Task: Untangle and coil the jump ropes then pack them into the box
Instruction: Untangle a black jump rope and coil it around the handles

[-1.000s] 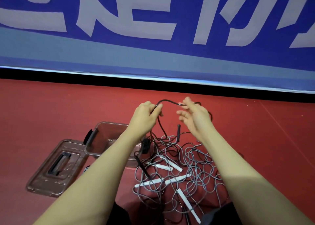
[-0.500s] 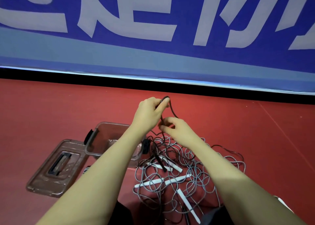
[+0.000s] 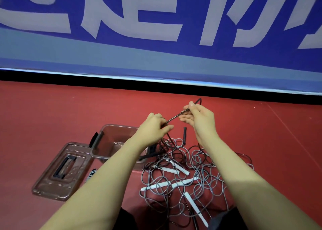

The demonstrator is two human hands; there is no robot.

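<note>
Now right hand (image 3: 200,118) higher, black rope (image 3: 176,116) taut.

Even, bright light is falling from overhead, washing the forearms pale. A soft sheen is lying on the red floor (image 3: 52,111), and a thin glare line is running along the banner's (image 3: 156,59) lower edge. Shadows are staying faint. The wide lens is bowing that edge; details are looking slightly soft.

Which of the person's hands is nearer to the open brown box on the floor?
Left. The left hand hangs just above the brown box's right rim, gripping the black rope. The right hand holds the rope farther right, above the tangled pile.
</note>
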